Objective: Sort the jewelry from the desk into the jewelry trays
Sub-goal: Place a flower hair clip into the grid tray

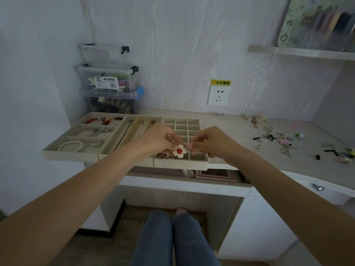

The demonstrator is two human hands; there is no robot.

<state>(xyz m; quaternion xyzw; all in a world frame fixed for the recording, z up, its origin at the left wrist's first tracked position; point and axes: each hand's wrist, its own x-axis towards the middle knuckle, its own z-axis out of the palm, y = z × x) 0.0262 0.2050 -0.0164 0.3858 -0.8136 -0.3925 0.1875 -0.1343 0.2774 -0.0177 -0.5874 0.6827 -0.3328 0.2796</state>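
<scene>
At the upper left of the frame we see stacked clear storage boxes (109, 81) against the wall. Below them, at centre left, three beige jewelry trays sit side by side on the desk (236, 129): the left tray (57, 148) holds a pearl bracelet (70, 145) and red pieces in its compartments, the middle tray (115, 144) holds chains in long slots, and the grid tray (199, 162) has small square cells. Over the grid tray's near edge, our left hand (155, 139) pinches a white flower piece with a red centre (180, 151), fingers curled on its upper side. Our right hand (213, 143) meets it from the right, fingertips pinching the same piece's edge. A wall socket (218, 96) shows above centre. At centre right, loose jewelry (276, 137) lies scattered on the desk, well apart from the trays. A shelf (311, 52) crosses the upper right.
</scene>
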